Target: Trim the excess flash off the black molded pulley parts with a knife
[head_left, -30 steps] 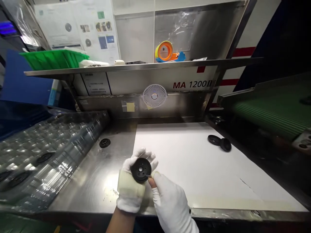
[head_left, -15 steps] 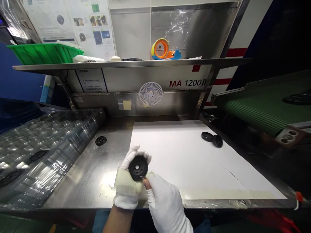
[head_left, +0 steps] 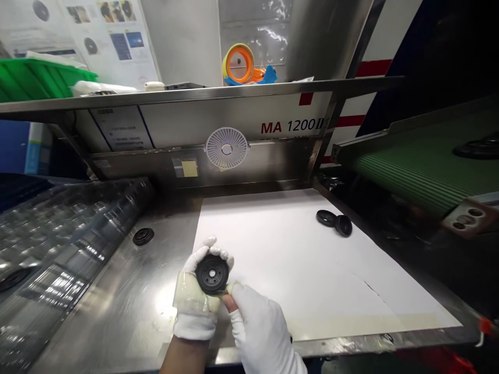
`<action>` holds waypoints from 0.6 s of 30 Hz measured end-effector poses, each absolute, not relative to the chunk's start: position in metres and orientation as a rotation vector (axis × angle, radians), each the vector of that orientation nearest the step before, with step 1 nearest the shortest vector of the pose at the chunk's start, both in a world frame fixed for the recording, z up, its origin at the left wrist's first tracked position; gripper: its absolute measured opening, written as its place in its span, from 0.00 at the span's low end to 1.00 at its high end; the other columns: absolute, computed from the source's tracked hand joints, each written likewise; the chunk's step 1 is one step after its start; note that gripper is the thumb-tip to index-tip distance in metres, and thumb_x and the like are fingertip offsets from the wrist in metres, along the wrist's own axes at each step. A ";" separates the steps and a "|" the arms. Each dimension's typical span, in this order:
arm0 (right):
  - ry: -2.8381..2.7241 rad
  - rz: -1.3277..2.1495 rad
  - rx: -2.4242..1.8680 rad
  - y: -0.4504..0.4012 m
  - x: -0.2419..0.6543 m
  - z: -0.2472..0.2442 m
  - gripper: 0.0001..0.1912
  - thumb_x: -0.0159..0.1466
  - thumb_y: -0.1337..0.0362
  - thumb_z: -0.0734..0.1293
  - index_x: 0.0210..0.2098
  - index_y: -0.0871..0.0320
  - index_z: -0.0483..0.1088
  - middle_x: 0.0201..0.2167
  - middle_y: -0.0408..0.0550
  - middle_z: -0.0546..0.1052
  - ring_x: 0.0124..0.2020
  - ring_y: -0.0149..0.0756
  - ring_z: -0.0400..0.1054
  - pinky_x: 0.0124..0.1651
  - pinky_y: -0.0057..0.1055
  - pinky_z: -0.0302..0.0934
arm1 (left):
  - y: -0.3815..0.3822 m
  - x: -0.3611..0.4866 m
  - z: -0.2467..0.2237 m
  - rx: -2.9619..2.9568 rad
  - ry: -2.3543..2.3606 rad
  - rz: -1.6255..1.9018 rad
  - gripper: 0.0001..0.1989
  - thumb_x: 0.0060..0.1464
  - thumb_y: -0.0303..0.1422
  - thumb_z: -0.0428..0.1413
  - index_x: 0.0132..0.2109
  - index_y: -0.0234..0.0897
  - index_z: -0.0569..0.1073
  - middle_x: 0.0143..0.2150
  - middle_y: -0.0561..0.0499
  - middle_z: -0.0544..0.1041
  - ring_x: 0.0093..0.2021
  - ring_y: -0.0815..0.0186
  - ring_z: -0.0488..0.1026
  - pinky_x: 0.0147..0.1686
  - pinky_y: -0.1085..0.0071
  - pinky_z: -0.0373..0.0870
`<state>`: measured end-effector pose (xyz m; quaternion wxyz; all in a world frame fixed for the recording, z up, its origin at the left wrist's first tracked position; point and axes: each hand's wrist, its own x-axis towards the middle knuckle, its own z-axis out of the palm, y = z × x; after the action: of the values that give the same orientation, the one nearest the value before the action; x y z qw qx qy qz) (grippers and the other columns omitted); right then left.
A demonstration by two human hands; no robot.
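Note:
My left hand, in a white glove with yellowish tape round the palm, cups a round black plastic wheel. The wheel's face, with a pale centre hole and a ring of small holes, is turned up towards me. At its lower right rim is my gloved right hand, thumb and forefinger pinched together, with a bare fingertip poking out of the glove. A thin blade-like piece shows faintly between the pinch and the rim; most of it is hidden by the fingers.
Two black wheels lie touching on the white sheet; another black part sits on the metal table. Clear plastic trays are stacked at left, a green conveyor runs at right. A shelf and small fan are behind.
The camera view has shifted, so the shelf and bench lie further left. In my left hand the wheel has turned slightly to face me more. My right hand keeps its pinch at the rim.

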<state>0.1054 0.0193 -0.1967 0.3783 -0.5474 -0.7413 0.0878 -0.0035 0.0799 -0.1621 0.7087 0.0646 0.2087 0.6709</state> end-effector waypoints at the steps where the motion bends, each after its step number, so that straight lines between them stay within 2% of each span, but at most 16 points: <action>1: -1.866 0.287 -1.412 0.024 0.110 -0.195 0.15 0.69 0.58 0.53 0.28 0.54 0.62 0.23 0.40 0.68 0.24 0.33 0.61 0.26 0.29 0.46 | 0.085 0.000 -0.160 0.132 0.463 1.487 0.10 0.49 0.24 0.55 0.41 0.32 0.73 0.29 0.49 0.71 0.31 0.68 0.70 0.37 0.66 0.72; 6: -1.707 0.589 -1.408 0.039 0.134 -0.183 0.18 0.70 0.53 0.52 0.30 0.53 0.63 0.25 0.40 0.69 0.26 0.32 0.63 0.29 0.25 0.53 | 0.105 0.012 -0.148 0.025 0.404 1.397 0.11 0.49 0.20 0.53 0.41 0.30 0.72 0.29 0.50 0.71 0.31 0.69 0.71 0.39 0.66 0.73; 14: -1.432 0.662 -1.314 0.013 0.142 -0.188 0.21 0.67 0.49 0.54 0.27 0.55 0.64 0.20 0.41 0.67 0.23 0.31 0.64 0.26 0.23 0.57 | 0.093 0.031 -0.152 -0.023 0.474 1.353 0.12 0.49 0.19 0.53 0.41 0.32 0.73 0.31 0.48 0.74 0.33 0.66 0.73 0.40 0.60 0.75; 18: -1.244 0.728 -1.275 -0.011 0.140 -0.188 0.23 0.66 0.46 0.54 0.29 0.56 0.67 0.19 0.41 0.67 0.19 0.30 0.62 0.22 0.22 0.57 | 0.078 0.036 -0.152 0.033 0.593 1.365 0.13 0.49 0.18 0.54 0.43 0.32 0.74 0.34 0.45 0.76 0.37 0.62 0.75 0.41 0.60 0.75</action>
<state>0.1398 -0.0113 -0.1879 0.5717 -0.5435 -0.5304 0.3105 0.0362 0.0782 -0.1523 0.7355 0.0151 0.2700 0.6212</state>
